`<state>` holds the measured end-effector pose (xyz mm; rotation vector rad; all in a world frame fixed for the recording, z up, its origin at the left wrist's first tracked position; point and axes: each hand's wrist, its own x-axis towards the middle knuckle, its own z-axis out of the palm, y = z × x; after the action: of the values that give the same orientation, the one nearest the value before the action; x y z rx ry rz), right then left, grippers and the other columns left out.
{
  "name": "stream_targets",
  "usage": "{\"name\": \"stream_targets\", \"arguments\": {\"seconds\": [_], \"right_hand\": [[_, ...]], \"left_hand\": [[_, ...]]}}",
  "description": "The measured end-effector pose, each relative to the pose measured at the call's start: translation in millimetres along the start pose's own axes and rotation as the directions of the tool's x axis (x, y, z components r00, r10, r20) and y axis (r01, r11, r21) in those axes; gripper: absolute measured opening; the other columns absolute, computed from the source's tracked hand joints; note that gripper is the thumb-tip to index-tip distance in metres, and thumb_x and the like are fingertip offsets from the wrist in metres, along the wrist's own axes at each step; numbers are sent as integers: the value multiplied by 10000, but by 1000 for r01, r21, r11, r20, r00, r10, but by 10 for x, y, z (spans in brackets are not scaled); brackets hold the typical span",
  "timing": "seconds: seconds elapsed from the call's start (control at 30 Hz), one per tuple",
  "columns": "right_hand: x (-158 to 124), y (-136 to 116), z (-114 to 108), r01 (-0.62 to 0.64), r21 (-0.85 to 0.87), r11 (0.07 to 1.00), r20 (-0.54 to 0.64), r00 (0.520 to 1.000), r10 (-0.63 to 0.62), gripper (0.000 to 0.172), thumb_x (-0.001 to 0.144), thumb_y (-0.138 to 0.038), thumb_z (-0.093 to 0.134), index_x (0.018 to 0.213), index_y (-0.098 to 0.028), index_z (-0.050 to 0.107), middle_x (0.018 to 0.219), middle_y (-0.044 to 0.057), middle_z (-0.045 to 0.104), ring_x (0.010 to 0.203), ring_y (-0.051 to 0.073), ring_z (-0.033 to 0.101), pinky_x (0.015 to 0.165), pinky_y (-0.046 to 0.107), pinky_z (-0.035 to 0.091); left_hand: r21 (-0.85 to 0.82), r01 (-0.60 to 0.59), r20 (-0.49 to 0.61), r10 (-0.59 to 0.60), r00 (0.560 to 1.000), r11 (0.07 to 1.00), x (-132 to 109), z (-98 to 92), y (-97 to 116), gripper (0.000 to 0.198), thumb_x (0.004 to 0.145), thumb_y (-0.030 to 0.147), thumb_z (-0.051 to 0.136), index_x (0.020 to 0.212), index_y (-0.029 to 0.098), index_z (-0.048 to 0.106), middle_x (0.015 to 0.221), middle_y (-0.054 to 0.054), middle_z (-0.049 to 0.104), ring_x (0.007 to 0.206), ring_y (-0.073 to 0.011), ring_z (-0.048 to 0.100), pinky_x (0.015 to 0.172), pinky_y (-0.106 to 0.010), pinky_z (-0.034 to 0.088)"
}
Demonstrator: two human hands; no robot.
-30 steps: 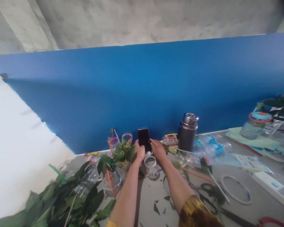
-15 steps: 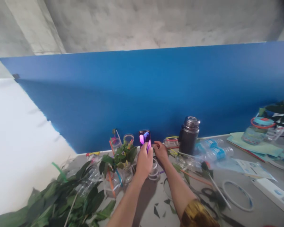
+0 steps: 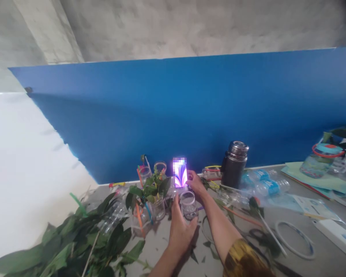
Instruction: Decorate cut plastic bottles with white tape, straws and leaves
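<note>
A phone (image 3: 179,172) with a lit purple screen stands upright against the blue wall at the back of the table. My right hand (image 3: 196,185) grips its right edge, fingers closed on it. My left hand (image 3: 181,227) hovers nearer to me, fingers loosely spread, holding nothing, just below a small clear plastic jar (image 3: 188,204). Left of the phone stand several clear cups (image 3: 160,169) with leafy stems (image 3: 150,190) and coloured straws in them.
A dark metal flask (image 3: 234,164) stands right of the phone, with clear water bottles (image 3: 262,184) lying beside it. Leafy branches (image 3: 75,246) are piled at the left. Scissors (image 3: 262,238), a white ring (image 3: 294,238), papers and a teal-lidded jar (image 3: 320,159) lie at the right.
The phone's screen went from dark to lit. My left hand let go of the phone and drew back toward me; my right hand stayed on the phone's edge.
</note>
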<state>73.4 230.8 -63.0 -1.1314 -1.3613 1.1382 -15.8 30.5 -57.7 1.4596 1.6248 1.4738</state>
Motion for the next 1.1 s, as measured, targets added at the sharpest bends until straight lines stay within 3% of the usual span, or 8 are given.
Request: {"name": "stream_targets", "arguments": {"seconds": [0.17, 0.23, 0.37, 0.5, 0.63, 0.8, 0.97, 1.1], "right_hand": [[87, -84, 87, -59, -90, 994, -34, 998, 56, 274, 544, -111, 690, 795, -220, 669, 704, -26, 670, 737, 207, 624, 682, 297, 482], [114, -113, 115, -72, -94, 993, -53, 996, 67, 177, 600, -211, 770, 724, -222, 645, 648, -28, 630, 697, 198, 594, 637, 285, 442], [128, -136, 97, -67, -16, 998, -112, 992, 64, 416, 828, -634, 689, 773, -222, 655, 661, 1, 638, 661, 190, 595, 576, 276, 435], [124, -99, 30, -53, 316, 947, -192, 974, 119, 623, 826, -814, 635, 914, -202, 710, 758, 53, 719, 627, 184, 639, 529, 278, 487], [115, -51, -10, -20, 378, 925, -199, 975, 102, 550, 779, -729, 741, 890, -191, 722, 778, 76, 751, 663, 191, 684, 538, 275, 525], [81, -22, -61, 2, 323, 946, -164, 985, 54, 363, 692, -429, 821, 963, -208, 720, 851, 63, 781, 762, 220, 734, 634, 305, 566], [63, -34, -44, 27, 291, 956, -107, 994, 4, 437, 640, -270, 794, 1065, -230, 703, 1033, 69, 807, 1014, 254, 760, 869, 357, 601], [68, -50, 46, 47, 161, 986, -49, 998, -39, 555, 639, -297, 853, 1157, -231, 663, 1064, 60, 796, 1044, 258, 744, 935, 380, 577]], "left_hand": [[-22, 37, 16, -37, 999, 999, -15, -9, -38, 993, 796, 353, 762, 1661, 143, 323, 1632, -237, 501, 1514, -385, 496, 1273, -524, 376], [-14, 38, 19, -38, 999, 999, -27, -10, -52, 976, 817, 370, 749, 1663, 137, 322, 1605, -242, 525, 1478, -391, 527, 1250, -529, 400], [-4, 48, 22, -48, 999, 999, -24, -1, -81, 937, 832, 344, 731, 1656, 155, 327, 1558, -221, 569, 1424, -370, 569, 1227, -509, 424], [-40, 87, 24, -86, 996, 995, 7, 15, -88, 951, 765, 275, 748, 1628, 161, 364, 1583, -218, 555, 1453, -353, 550, 1250, -482, 401], [-49, 76, 34, -74, 997, 996, 34, 31, -86, 942, 752, 271, 738, 1617, 176, 378, 1586, -201, 556, 1460, -341, 542, 1256, -475, 393], [-49, 70, 37, -68, 997, 996, 66, 27, -95, 946, 743, 304, 745, 1604, 158, 380, 1557, -214, 570, 1434, -350, 560, 1253, -492, 392], [-33, 41, 56, -39, 998, 999, 84, 21, -84, 927, 742, 272, 741, 1598, 175, 395, 1580, -203, 562, 1459, -347, 549, 1266, -488, 383], [-28, 51, 58, -49, 997, 998, 80, 13, -44, 931, 749, 271, 741, 1607, 171, 395, 1578, -205, 568, 1467, -354, 547, 1264, -500, 387]]}}
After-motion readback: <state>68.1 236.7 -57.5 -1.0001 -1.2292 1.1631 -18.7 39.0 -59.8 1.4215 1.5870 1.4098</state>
